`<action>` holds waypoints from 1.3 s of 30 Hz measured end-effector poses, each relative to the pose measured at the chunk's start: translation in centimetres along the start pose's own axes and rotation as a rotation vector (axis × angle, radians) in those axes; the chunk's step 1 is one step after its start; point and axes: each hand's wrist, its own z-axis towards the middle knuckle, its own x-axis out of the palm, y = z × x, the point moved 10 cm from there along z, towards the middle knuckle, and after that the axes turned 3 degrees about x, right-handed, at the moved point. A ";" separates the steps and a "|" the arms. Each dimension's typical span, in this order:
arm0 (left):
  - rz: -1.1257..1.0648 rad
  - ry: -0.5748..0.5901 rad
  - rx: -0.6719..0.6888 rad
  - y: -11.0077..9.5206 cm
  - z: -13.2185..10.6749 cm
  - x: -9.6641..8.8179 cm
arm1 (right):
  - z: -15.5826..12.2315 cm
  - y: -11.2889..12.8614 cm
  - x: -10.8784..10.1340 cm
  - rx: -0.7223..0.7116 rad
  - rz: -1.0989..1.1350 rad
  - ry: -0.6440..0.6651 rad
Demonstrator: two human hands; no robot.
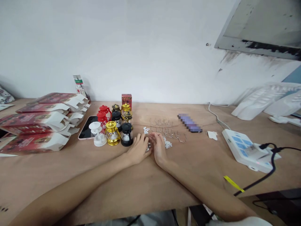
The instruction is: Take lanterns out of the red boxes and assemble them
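Observation:
Both hands rest on the wooden table, close together. My left hand (139, 147) lies palm down with bent fingers, slightly apart, beside small white pieces (148, 146). My right hand (159, 150) stands on its edge, open and cupped, its palm toward those pieces. More white bits (167, 144) lie right of it, and a few others (146, 130) lie beyond the left fingers. Left of my hands stand several mini lanterns, including a black lantern (127, 135), a gold lantern (113, 133) and a white lantern (97, 135). Bent wire handles (164, 129) are laid in rows beyond my hands.
Red printed boxes (33, 124) with open flaps are piled at left, near a phone (86, 127). A small red box (127, 99) stands behind the lanterns. At right are a blurred purple object (190, 122), a power strip (244, 150) with cables and white molded shapes (255, 102).

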 end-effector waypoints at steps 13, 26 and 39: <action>-0.116 -0.021 0.112 0.1 2.4 0.5 | 0.6 -0.4 -0.3 -0.033 -0.018 0.026; -0.198 -0.065 0.154 -0.1 3.1 0.7 | 0.9 -0.7 -0.5 -0.028 -0.017 0.018; -0.401 -0.112 0.171 0.2 3.8 0.4 | 0.3 0.2 -0.4 -0.055 -0.090 -0.006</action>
